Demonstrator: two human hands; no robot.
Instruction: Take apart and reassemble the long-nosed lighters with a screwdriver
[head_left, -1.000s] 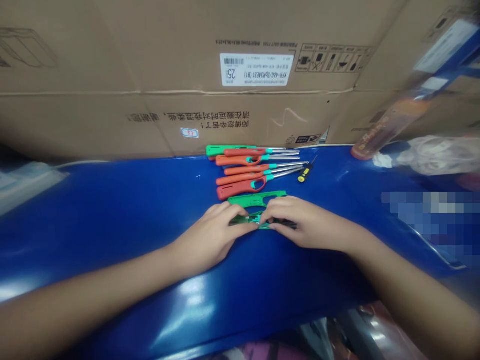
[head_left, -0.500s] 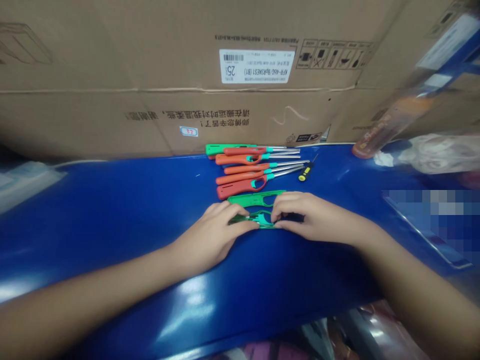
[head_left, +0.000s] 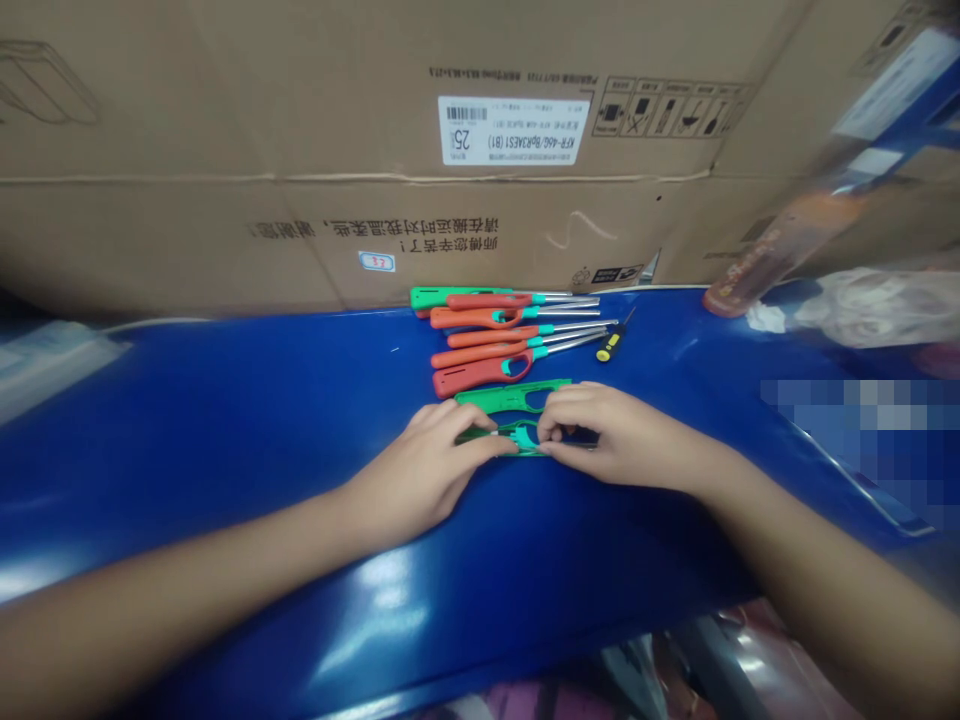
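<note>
On the blue table, an opened green lighter body (head_left: 529,437) with a teal trigger part lies between my hands. My left hand (head_left: 431,455) grips its left end, thumb along the near edge and fingers over the far edge. At the trigger end, my right hand (head_left: 600,430) has its thumb and fingers bent in a pinch on the lighter's parts; what exactly sits between the fingertips is hidden. Just beyond lies a separate green half shell (head_left: 499,398), touching neither palm. Several red and orange long-necked lighters (head_left: 480,377) with metal tubes are laid in a row behind it.
A small black and yellow screwdriver (head_left: 610,343) rests right of the metal tubes. Large cardboard boxes (head_left: 315,120) stand along the back edge. An orange bottle (head_left: 784,250) and a crumpled plastic bag (head_left: 870,305) are at the right, another plastic bag (head_left: 52,365) at the left.
My right hand has shifted slightly left along the green lighter body, its fingertips closer to the teal trigger. My left hand keeps its hold in nearly the same spot.
</note>
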